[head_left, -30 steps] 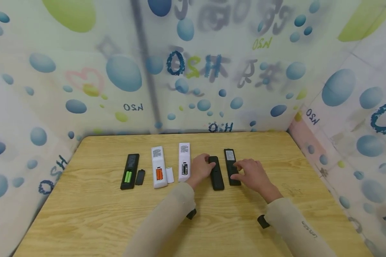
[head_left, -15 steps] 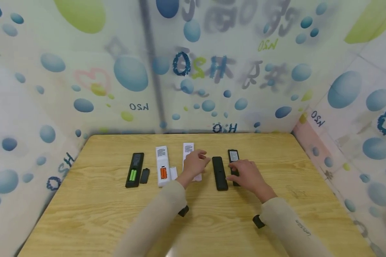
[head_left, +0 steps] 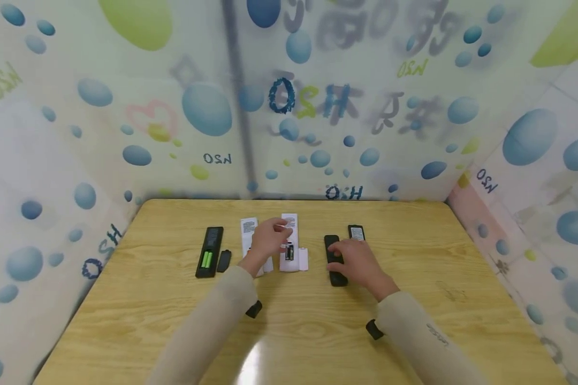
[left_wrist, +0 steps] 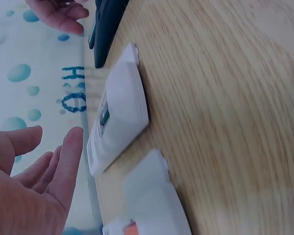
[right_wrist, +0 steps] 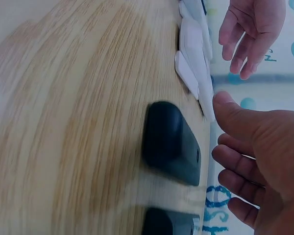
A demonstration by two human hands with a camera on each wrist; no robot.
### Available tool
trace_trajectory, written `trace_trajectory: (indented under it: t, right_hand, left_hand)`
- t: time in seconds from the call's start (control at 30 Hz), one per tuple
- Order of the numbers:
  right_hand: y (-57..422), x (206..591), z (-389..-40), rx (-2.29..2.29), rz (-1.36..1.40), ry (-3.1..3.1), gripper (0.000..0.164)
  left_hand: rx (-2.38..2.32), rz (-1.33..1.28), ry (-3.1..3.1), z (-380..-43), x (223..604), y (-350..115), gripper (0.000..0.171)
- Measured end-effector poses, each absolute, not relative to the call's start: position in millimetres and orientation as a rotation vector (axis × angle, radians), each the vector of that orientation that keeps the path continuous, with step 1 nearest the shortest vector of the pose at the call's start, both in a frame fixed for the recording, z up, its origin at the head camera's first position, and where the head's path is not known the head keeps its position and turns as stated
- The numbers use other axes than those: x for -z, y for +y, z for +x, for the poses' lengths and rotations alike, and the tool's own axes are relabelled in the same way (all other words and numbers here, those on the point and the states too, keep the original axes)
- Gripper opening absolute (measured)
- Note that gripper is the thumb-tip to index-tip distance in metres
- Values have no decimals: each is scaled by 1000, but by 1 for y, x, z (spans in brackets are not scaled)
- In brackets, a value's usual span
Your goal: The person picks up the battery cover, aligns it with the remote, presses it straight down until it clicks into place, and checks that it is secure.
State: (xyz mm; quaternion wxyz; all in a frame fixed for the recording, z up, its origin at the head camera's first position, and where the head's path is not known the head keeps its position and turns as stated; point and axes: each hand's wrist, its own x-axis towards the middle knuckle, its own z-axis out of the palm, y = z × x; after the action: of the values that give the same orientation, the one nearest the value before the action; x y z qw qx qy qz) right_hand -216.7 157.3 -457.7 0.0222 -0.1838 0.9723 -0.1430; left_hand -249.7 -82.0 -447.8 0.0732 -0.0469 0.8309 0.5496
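Table (head_left: 294,331): one
Black remotes (head_left: 214,237): three, one at ten o'clock from the table's middle, two near two o'clock
White remotes (head_left: 289,265): two, at eleven and twelve o'clock
Loose black cover (head_left: 224,261): one, at ten o'clock
Loose white covers (head_left: 304,259): two, one beside each white remote
Green batteries (head_left: 206,260): two
Dark batteries (head_left: 289,251): too small to count
Orange batteries (left_wrist: 131,229): mostly hidden, number unclear
Hands: two, left hand (head_left: 267,238) and right hand (head_left: 359,262)
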Motion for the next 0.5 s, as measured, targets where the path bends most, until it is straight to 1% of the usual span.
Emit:
trace_trajectory:
  t: [0.23,0.5]
  right_hand:
    - [140,458,-220,369,-638,3006,45]
    - [118,463,-226,260,-635,2988,48]
  left_hand:
    - [-1635,-195,2480,-250,447,-96,43]
    - [-1617,-226,2477,-252,451,-100,40]
